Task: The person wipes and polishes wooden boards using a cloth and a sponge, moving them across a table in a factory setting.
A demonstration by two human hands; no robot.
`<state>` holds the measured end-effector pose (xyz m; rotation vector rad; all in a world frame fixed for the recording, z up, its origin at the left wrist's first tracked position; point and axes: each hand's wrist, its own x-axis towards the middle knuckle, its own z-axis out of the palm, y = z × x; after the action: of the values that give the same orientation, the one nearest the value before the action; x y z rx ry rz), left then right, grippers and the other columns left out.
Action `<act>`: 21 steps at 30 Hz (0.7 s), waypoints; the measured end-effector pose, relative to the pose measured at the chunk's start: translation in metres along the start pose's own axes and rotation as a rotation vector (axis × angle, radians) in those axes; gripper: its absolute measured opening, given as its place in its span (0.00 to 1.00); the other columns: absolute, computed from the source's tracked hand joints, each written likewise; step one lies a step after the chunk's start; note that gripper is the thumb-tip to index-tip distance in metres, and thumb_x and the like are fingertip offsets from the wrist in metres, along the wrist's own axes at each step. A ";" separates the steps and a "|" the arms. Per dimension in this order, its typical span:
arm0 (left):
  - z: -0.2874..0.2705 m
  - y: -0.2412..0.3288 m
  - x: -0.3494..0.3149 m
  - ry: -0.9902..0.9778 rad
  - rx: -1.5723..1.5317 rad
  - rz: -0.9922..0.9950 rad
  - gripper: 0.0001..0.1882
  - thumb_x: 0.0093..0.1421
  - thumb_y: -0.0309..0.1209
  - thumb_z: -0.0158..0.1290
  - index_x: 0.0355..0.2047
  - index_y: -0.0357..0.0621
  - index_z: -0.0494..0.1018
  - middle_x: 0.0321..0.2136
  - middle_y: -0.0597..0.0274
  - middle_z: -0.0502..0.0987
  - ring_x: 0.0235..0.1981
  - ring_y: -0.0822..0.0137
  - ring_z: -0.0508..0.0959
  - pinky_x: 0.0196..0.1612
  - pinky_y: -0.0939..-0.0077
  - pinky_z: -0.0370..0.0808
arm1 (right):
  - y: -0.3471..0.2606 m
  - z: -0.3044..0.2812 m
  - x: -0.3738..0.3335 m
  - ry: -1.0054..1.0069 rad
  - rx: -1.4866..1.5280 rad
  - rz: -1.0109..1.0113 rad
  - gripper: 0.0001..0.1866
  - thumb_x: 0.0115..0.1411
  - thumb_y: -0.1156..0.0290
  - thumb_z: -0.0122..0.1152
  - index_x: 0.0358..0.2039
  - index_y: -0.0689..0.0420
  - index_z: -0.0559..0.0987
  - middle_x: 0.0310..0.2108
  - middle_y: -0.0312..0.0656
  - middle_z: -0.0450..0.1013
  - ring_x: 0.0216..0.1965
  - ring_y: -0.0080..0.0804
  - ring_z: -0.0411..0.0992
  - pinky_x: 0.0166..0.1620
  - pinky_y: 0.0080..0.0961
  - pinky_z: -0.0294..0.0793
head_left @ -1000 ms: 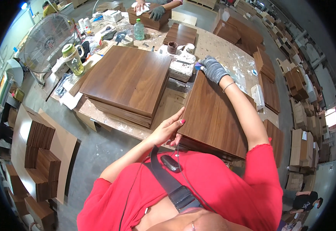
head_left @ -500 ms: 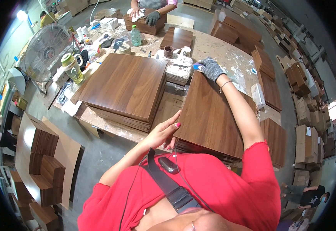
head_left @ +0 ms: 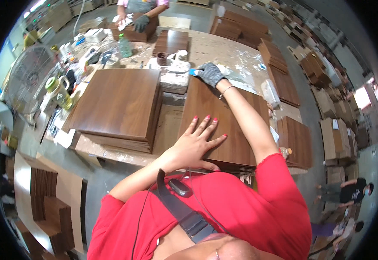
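A stack of brown wood-grain panels (head_left: 234, 123) lies on the table straight in front of me. My left hand (head_left: 195, 145) is bare and rests on the top panel near its left side, palm down, with the fingers spread. At the far left corner of that panel, my right hand (head_left: 210, 74), in a grey knitted glove, grips a small blue flat piece (head_left: 193, 72). What kind of piece it is I cannot make out, as the fingers cover most of it. A second, taller panel stack (head_left: 117, 102) stands to the left, across a narrow gap.
A white block (head_left: 173, 76) between the stacks carries a brown cup (head_left: 161, 58) and a white cup (head_left: 182, 55). Beyond are a green bottle (head_left: 124, 46) and a co-worker's gloved hand (head_left: 141, 23) on another stack. More panels (head_left: 294, 141) stand right, a fan (head_left: 32, 78) left.
My left hand has gone from the panel's left edge to lying spread on its top. My right hand stays at the far corner with the blue piece. The whole view has shifted.
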<state>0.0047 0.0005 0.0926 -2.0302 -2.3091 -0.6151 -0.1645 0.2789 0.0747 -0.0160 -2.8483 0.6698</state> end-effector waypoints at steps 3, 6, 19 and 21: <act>0.002 0.002 -0.001 0.001 0.067 -0.021 0.48 0.57 0.67 0.53 0.73 0.63 0.55 0.72 0.40 0.51 0.74 0.41 0.47 0.72 0.36 0.40 | -0.016 -0.010 -0.009 -0.025 -0.031 0.082 0.20 0.58 0.53 0.64 0.37 0.58 0.86 0.35 0.56 0.80 0.39 0.52 0.79 0.48 0.40 0.76; 0.004 0.002 0.001 0.018 0.071 0.003 0.47 0.58 0.66 0.52 0.73 0.64 0.55 0.72 0.41 0.52 0.74 0.41 0.47 0.72 0.36 0.41 | 0.008 -0.016 -0.023 0.035 -0.001 0.125 0.23 0.58 0.52 0.64 0.37 0.63 0.85 0.35 0.59 0.80 0.40 0.55 0.79 0.49 0.40 0.76; 0.002 0.003 -0.002 0.015 0.058 -0.009 0.45 0.58 0.67 0.52 0.72 0.64 0.58 0.72 0.41 0.52 0.74 0.42 0.49 0.72 0.37 0.42 | 0.026 -0.063 -0.054 -0.029 -0.212 0.180 0.20 0.59 0.55 0.62 0.42 0.59 0.85 0.39 0.55 0.81 0.42 0.49 0.80 0.50 0.37 0.76; 0.001 0.004 0.000 0.012 0.062 0.002 0.45 0.58 0.67 0.51 0.72 0.65 0.58 0.72 0.41 0.53 0.74 0.42 0.49 0.72 0.37 0.42 | 0.037 -0.045 -0.037 -0.034 -0.171 0.141 0.20 0.60 0.55 0.60 0.41 0.58 0.85 0.39 0.56 0.80 0.41 0.51 0.79 0.49 0.38 0.76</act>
<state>0.0092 0.0012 0.0931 -1.9968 -2.2891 -0.5463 -0.1204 0.3293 0.0905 -0.2371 -2.9494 0.4547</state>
